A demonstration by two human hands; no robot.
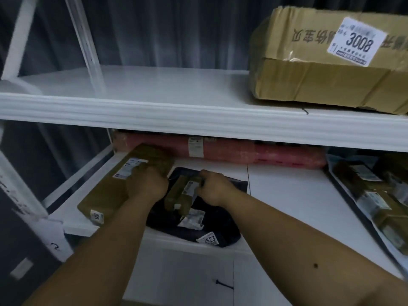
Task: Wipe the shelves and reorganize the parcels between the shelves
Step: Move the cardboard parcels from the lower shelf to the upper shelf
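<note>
Head view, lower shelf (287, 195) as landmark. I see both hands reaching onto its white surface, under the upper shelf (154, 93). The left hand (146, 184) rests on a flat brown parcel (114, 186) lying at the lower shelf's left end; its fingers are curled down onto the parcel's top face near the shipping label, but I cannot tell whether they grip an edge. The right hand (213, 187) holds a small brown box (181, 194), its fingers bent round the box's right side, the box lying just left of the knuckles. That box sits on a dark mailer bag (212, 226) at the shelf's front centre. A pink wrapped parcel (231, 152) lies along the shelf's back. A tray of small parcels (375, 206) occupies the right end. A large carton marked 3008 (326, 69) stands on the upper shelf, right side.
</note>
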